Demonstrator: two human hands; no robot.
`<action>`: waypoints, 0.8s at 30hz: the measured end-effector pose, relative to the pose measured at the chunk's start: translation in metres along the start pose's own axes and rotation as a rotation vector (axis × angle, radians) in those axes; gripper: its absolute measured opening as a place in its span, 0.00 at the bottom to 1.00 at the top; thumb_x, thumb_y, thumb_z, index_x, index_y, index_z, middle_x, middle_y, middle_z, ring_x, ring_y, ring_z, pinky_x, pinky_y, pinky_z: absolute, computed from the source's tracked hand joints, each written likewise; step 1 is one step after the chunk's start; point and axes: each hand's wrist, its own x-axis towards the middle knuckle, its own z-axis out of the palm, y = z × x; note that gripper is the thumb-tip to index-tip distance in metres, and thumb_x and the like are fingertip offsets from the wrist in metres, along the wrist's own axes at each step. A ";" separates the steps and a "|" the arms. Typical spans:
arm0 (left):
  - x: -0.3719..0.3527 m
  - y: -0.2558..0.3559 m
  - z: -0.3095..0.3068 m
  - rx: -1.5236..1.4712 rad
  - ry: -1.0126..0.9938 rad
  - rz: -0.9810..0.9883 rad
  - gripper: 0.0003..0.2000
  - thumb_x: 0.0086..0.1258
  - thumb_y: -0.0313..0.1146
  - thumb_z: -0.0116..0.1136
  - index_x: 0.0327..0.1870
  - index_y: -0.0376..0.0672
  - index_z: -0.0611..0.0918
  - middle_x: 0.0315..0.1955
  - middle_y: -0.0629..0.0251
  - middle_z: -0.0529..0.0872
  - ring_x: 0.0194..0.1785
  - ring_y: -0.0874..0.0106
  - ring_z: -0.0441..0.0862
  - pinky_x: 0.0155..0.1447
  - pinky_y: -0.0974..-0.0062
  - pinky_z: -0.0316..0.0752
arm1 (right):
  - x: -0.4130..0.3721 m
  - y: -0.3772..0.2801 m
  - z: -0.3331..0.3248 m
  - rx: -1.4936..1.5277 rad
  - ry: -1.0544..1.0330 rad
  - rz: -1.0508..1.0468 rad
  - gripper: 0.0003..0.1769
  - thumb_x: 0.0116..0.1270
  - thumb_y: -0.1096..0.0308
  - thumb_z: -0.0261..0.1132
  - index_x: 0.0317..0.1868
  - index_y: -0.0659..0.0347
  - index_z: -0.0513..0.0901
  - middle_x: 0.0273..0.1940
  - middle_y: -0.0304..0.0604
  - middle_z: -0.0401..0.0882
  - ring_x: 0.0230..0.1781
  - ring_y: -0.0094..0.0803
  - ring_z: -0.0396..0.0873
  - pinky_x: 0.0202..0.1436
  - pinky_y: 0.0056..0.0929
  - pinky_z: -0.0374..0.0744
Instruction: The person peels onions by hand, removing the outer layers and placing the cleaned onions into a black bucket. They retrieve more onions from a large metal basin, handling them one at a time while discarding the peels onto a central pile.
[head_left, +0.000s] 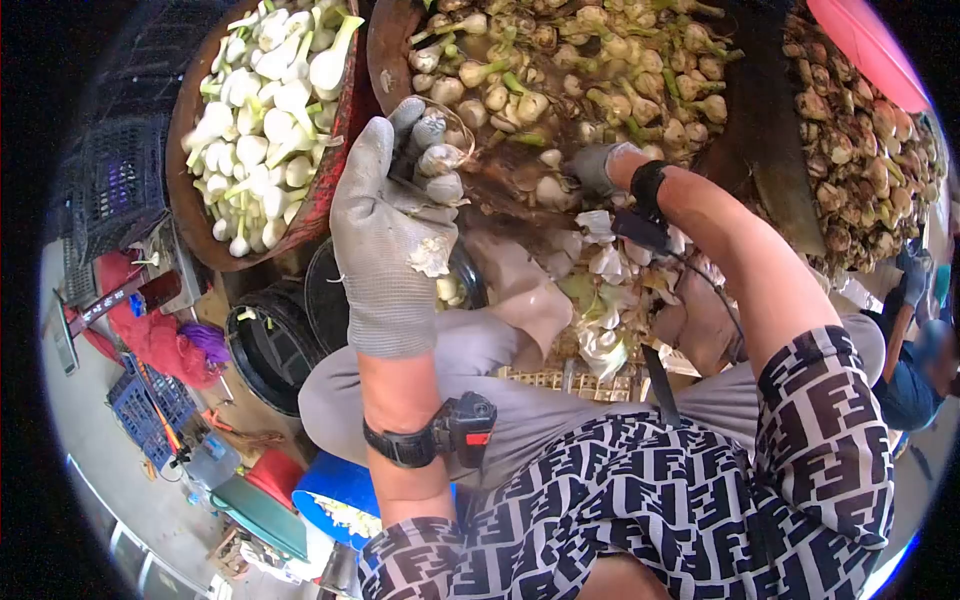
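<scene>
My left hand point(395, 205), in a dirty grey glove, is raised palm up beside the garlic basin. Its fingers are loosely bent and apart, with no bulb in the palm. A thin loop of dry garlic skin point(463, 128) hangs by the fingertips, and a pale peel flake point(430, 256) sticks near the glove's wrist. My gloved right hand point(597, 168) reaches down at the near side of the garlic bulbs point(525, 102). Its fingers are hidden, so its grip does not show. A few trimmed bulbs point(553, 192) lie right beside it.
White peeled garlic fills a round basin point(345, 150) at upper left. Brown unpeeled bulbs point(835, 150) are heaped at right. Loose peels point(605, 345) lie between my legs. Black buckets point(270, 350) and a blue bucket point(312, 510) stand at left. Another person point(915, 370) is at far right.
</scene>
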 end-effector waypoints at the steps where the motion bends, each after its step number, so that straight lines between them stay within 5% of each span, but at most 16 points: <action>1: 0.002 0.000 0.000 0.028 0.026 0.019 0.15 0.70 0.38 0.48 0.48 0.34 0.75 0.35 0.60 0.81 0.31 0.73 0.77 0.30 0.80 0.73 | 0.004 0.008 -0.001 -0.041 -0.065 -0.057 0.19 0.53 0.64 0.58 0.45 0.62 0.79 0.43 0.50 0.80 0.45 0.45 0.77 0.48 0.38 0.75; 3: 0.003 -0.003 0.003 0.077 0.077 0.055 0.15 0.70 0.37 0.48 0.48 0.34 0.75 0.35 0.61 0.81 0.31 0.74 0.77 0.30 0.80 0.73 | 0.004 0.019 -0.010 -0.127 -0.198 -0.167 0.19 0.53 0.63 0.59 0.45 0.61 0.79 0.44 0.49 0.80 0.45 0.45 0.77 0.48 0.37 0.75; 10: 0.012 -0.022 0.012 0.398 0.090 0.049 0.14 0.68 0.36 0.50 0.46 0.33 0.76 0.31 0.67 0.78 0.30 0.80 0.75 0.32 0.84 0.72 | -0.054 -0.006 -0.087 0.163 0.002 0.177 0.14 0.48 0.70 0.59 0.38 0.54 0.84 0.35 0.48 0.82 0.40 0.40 0.79 0.48 0.33 0.75; 13: 0.017 -0.046 0.008 0.862 -0.036 0.083 0.19 0.62 0.36 0.59 0.51 0.37 0.75 0.40 0.64 0.79 0.42 0.74 0.77 0.45 0.78 0.74 | -0.095 -0.025 -0.119 0.589 0.138 0.264 0.15 0.48 0.72 0.58 0.39 0.57 0.83 0.37 0.46 0.82 0.38 0.35 0.80 0.46 0.30 0.76; 16: 0.021 -0.073 -0.005 1.479 -0.273 0.283 0.36 0.48 0.40 0.69 0.60 0.41 0.67 0.58 0.57 0.69 0.60 0.63 0.68 0.61 0.70 0.65 | -0.130 -0.042 -0.132 0.891 0.338 0.103 0.14 0.52 0.72 0.60 0.41 0.61 0.82 0.39 0.41 0.82 0.37 0.28 0.78 0.43 0.25 0.76; 22: 0.007 -0.096 -0.002 1.490 -0.284 0.159 0.34 0.42 0.31 0.71 0.55 0.42 0.70 0.53 0.57 0.73 0.58 0.61 0.70 0.62 0.70 0.64 | -0.167 -0.100 -0.130 1.765 0.544 0.109 0.17 0.62 0.61 0.62 0.48 0.62 0.77 0.37 0.34 0.78 0.33 0.17 0.74 0.36 0.15 0.73; 24: 0.004 -0.102 -0.005 1.543 -0.371 0.434 0.33 0.41 0.28 0.70 0.53 0.42 0.71 0.51 0.59 0.75 0.57 0.62 0.71 0.61 0.70 0.66 | -0.167 -0.117 -0.124 1.958 0.535 0.130 0.16 0.63 0.61 0.62 0.46 0.63 0.78 0.36 0.33 0.78 0.32 0.17 0.73 0.37 0.15 0.73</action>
